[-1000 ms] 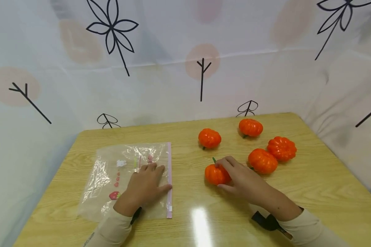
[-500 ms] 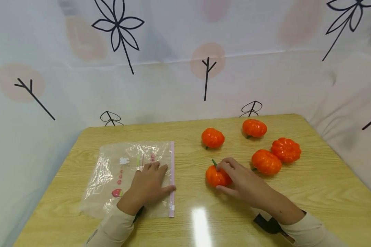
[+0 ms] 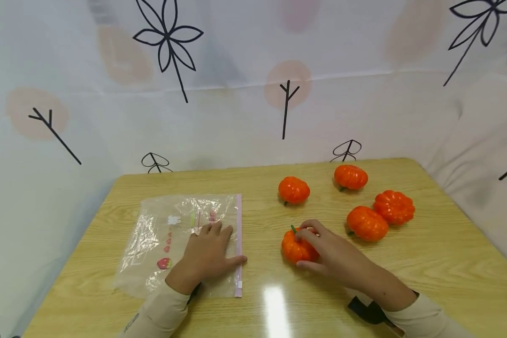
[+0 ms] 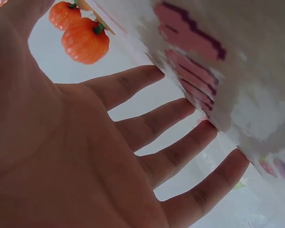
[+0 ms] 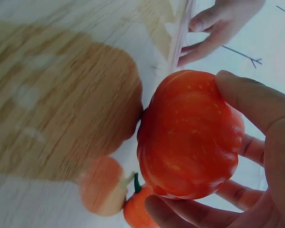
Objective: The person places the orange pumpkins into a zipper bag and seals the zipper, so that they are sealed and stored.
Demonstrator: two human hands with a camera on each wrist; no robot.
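Note:
My left hand (image 3: 207,253) rests spread on a clear zip bag (image 3: 148,230) with printed pictures, its thumb lying across the lilac zip strip (image 3: 239,244). In the left wrist view the straight fingertips (image 4: 206,128) meet the printed plastic. To the right, my right hand (image 3: 334,253) grips a small orange toy pumpkin (image 3: 296,246) on the table, green stem pointing away from me. The right wrist view shows the thumb at one side of this pumpkin (image 5: 190,137) and curled fingers at the other; the palm side stays partly hidden.
Beyond the held pumpkin sits another orange pumpkin (image 3: 294,190), with one more (image 3: 350,177) at the back right. Two pumpkins (image 3: 366,223) (image 3: 394,207) lie side by side at the right. A patterned white cloth (image 3: 236,122) hangs behind the wooden table (image 3: 253,319).
The right hand and its pumpkin have shifted slightly toward me, away from the pumpkin behind. The left thumb reaches a little farther past the zip strip. The head view has shifted slightly.

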